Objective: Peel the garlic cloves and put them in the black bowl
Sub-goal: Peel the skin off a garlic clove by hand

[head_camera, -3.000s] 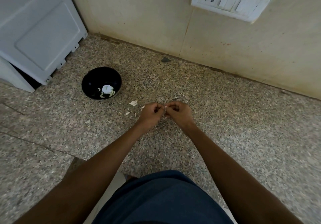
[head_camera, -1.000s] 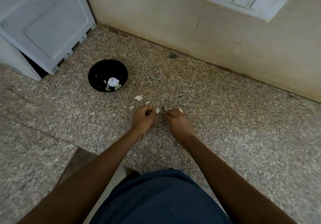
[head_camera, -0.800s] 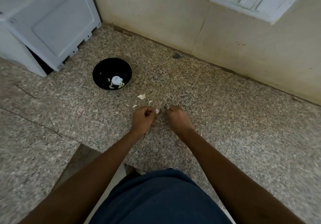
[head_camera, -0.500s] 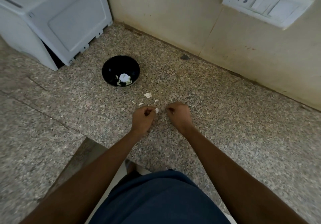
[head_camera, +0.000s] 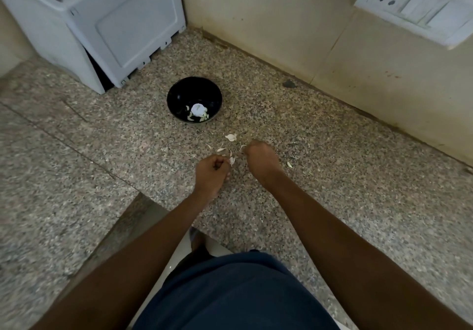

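A small pale garlic clove is pinched at the fingertips of the left hand, just left of the frame's centre, and it is held above the speckled stone counter; whether its skin is fully off cannot be told at this size. The right hand is curled close beside it, a wisp of peel showing at its fingertips, though whether that wisp is gripped or merely lies on the counter behind cannot be told. Loose skins are scattered just above the two hands, and one more pale piece lies to the right of the right hand. Further up and left, the black bowl is seen with several peeled cloves already in it, apart from the hands. Beyond it, a white appliance fills the upper left, and a switch plate is fixed to the wall at upper right. The risks are judged plain enough: the clove is small and likely slick, so it could be squeezed out of that narrow pinch and lost among the skins; a shred of peel could be carried into the bowl with it; and a careless toss could send it past the bowl's rim onto the counter.
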